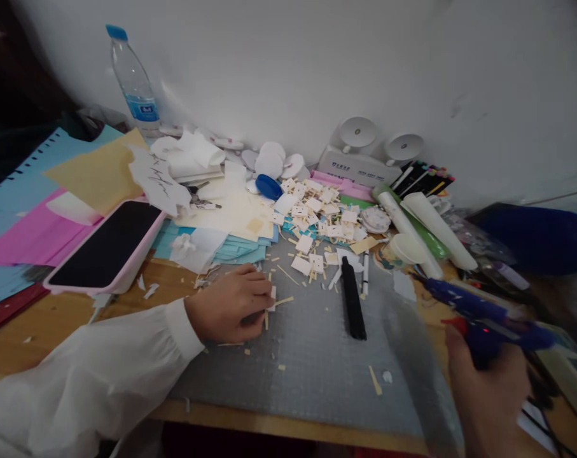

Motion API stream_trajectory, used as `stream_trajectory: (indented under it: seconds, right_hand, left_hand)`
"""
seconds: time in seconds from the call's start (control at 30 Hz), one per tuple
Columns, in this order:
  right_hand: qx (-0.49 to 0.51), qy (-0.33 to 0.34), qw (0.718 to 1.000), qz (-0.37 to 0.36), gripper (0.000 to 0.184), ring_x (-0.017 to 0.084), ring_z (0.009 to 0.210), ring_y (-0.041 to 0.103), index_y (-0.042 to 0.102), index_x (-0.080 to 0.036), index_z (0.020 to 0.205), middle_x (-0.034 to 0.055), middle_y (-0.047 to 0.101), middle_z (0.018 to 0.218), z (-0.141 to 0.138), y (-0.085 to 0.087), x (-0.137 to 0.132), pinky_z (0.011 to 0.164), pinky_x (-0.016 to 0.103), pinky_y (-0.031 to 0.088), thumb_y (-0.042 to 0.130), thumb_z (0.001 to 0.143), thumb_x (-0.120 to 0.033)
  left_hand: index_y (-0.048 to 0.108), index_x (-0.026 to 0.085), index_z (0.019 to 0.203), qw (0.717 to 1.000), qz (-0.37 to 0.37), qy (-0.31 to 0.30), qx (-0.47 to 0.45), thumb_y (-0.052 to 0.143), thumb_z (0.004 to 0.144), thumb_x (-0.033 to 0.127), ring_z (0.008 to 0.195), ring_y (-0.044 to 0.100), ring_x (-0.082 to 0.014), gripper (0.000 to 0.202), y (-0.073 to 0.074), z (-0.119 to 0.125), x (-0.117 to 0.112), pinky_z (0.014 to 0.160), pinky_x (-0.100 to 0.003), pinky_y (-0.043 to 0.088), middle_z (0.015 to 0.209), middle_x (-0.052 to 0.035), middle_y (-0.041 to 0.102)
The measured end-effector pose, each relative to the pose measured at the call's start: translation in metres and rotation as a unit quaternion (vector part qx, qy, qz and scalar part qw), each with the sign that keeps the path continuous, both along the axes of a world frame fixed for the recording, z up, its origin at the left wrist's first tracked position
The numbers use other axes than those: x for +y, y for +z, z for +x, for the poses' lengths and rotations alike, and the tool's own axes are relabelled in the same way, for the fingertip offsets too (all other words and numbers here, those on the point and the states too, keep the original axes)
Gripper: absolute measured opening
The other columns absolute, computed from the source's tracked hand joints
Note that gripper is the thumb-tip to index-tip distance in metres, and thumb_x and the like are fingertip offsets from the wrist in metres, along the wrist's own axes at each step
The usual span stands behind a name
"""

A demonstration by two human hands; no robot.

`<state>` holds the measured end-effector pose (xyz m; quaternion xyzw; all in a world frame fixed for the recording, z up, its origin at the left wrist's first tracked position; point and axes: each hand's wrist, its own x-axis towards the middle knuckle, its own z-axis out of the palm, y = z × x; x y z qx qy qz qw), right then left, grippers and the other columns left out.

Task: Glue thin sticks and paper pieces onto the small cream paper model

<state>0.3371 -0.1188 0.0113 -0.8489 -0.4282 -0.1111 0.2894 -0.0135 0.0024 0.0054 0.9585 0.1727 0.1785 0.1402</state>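
My left hand (233, 302) rests on the grey cutting mat (312, 375) with its fingers curled closed. They pinch a small cream paper figure (273, 299), a square with thin strips sticking out, partly hidden by the fingers. At the right edge of the mat, my right hand (491, 388) is wrapped round a blue hot glue gun (483, 312) with a red trigger. Its nozzle points left, and a small red light glows on its body. Between the hands lies a black cutter-like tool (352, 299). Behind it sits a pile of similar paper figures (317, 210).
A phone in a pink case (109, 245) lies at left beside coloured paper sheets (97, 172). A water bottle (135, 83) stands at the back. Rolled paper (438, 229), pens (426, 178) and a white box (357, 166) line the right rear. Paper scraps dot the mat.
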Motion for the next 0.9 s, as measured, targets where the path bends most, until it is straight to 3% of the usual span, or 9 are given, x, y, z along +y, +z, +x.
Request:
stream_trajectory:
  seconds: [0.07,0.2,0.33,0.53,0.7,0.9]
  right_hand:
    - [0.033,-0.036,0.997,0.058,0.028,0.025,0.058,0.058,0.054,-0.023,0.076,0.0043,0.057,0.065,-0.015,0.017,0.017,0.056,0.036,0.045,0.068,0.068,-0.047]
    - [0.019,0.073,0.993,0.092,0.029,0.019,0.048,0.054,0.056,-0.02,0.072,0.002,0.057,0.058,-0.042,0.029,0.055,0.052,0.031,0.044,0.071,0.066,-0.043]
    - [-0.019,0.185,0.979,0.083,0.029,0.018,0.047,0.055,0.059,-0.017,0.075,0.0018,0.058,0.055,-0.059,0.009,0.076,0.05,0.03,0.044,0.065,0.068,-0.044]
    - [-0.106,0.292,0.95,0.026,0.024,0.017,0.046,0.055,0.06,-0.019,0.073,0.0002,0.059,0.053,-0.059,-0.022,0.073,0.047,0.028,0.041,0.06,0.07,-0.043]
    - [-0.175,0.363,0.915,0.003,0.019,0.019,0.049,0.056,0.056,-0.021,0.071,0.0019,0.06,0.055,-0.058,-0.025,0.071,0.047,0.028,0.038,0.059,0.072,-0.039]
    - [-0.177,0.392,0.903,-0.012,0.021,0.021,0.057,0.062,0.059,-0.02,0.084,0.0046,0.066,0.066,-0.062,-0.026,0.069,0.052,0.029,0.041,0.06,0.073,-0.037]
  left_hand:
    - [0.064,0.018,0.092,1.0,-0.004,0.011,-0.007,0.053,0.074,0.009,0.084,0.056,-0.0206,0.023,0.0,0.001,-0.001,0.084,-0.036,0.04,0.083,-0.0057,0.064]
    - [0.066,0.019,0.089,0.999,-0.011,0.025,-0.026,0.052,0.074,0.009,0.083,0.056,-0.0207,0.023,-0.001,0.002,-0.001,0.083,-0.036,0.039,0.08,-0.0052,0.065]
    - [0.066,0.02,0.091,0.999,-0.014,0.028,-0.03,0.052,0.073,0.009,0.081,0.055,-0.0205,0.025,-0.001,0.002,0.001,0.081,-0.037,0.039,0.08,-0.0049,0.065]
    - [0.063,0.016,0.098,0.999,-0.034,0.025,0.007,0.051,0.074,0.009,0.085,0.054,-0.0225,0.027,-0.003,0.002,0.0,0.085,-0.042,0.036,0.088,-0.007,0.066]
    - [0.063,0.015,0.099,0.998,-0.049,0.036,0.033,0.051,0.076,0.009,0.086,0.052,-0.0232,0.026,-0.002,0.004,0.0,0.086,-0.044,0.036,0.091,-0.0076,0.065]
    - [0.063,0.015,0.099,0.998,-0.043,0.035,0.039,0.05,0.077,0.01,0.086,0.052,-0.0229,0.025,-0.002,0.004,0.0,0.087,-0.043,0.036,0.091,-0.0071,0.064]
